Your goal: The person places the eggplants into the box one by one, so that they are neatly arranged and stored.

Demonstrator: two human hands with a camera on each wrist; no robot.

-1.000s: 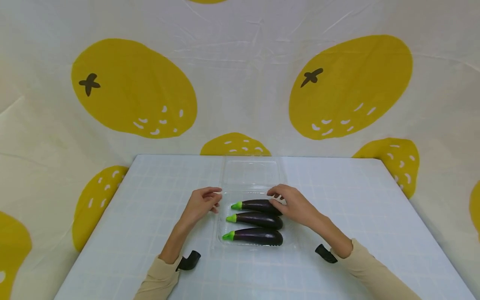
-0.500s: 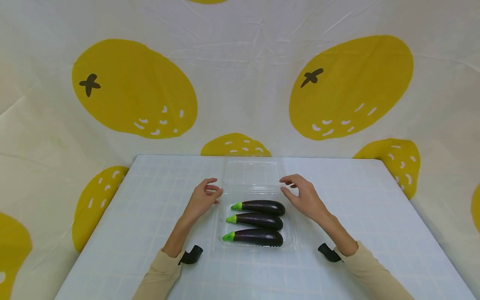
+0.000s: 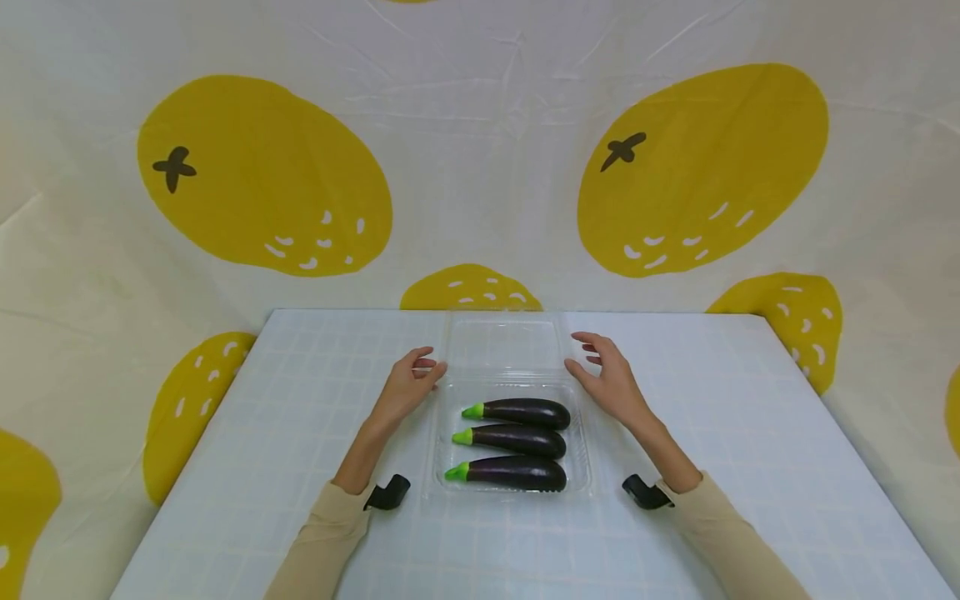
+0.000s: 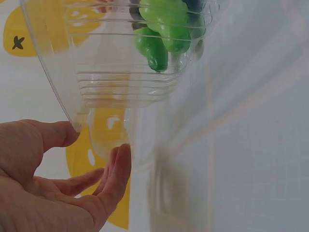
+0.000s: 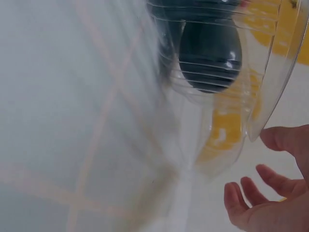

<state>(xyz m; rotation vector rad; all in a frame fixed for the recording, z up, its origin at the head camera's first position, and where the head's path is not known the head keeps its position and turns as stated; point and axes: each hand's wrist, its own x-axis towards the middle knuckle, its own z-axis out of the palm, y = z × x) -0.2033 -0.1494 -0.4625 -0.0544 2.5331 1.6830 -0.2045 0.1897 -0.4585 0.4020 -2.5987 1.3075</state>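
In the head view, three dark eggplants, far [image 3: 528,412], middle [image 3: 519,439] and near [image 3: 517,472], lie side by side in a clear plastic clamshell container [image 3: 582,475]. Their green stems point left. The container's hinged lid [image 3: 504,343] is folded back on the far side. My left hand [image 3: 403,390] is at the far left corner of the base, fingers relaxed; its thumb [image 4: 63,134] meets the rim in the left wrist view. My right hand [image 3: 613,387] is at the opposite corner, fingers loosely bent, its thumb [image 5: 277,138] at the rim. Neither hand grips anything.
The table [image 3: 300,433] wears a pale checked cloth. Behind its far edge hangs a white sheet [image 3: 480,167] printed with yellow fruit. A black wrist mount [image 3: 388,492] juts inward from the left sleeve, and another mount [image 3: 647,492] from the right.
My right hand has left the far eggplant and moved away to the container's right side, near the lid hinge. The left hand has slid slightly farther from me along the left side.
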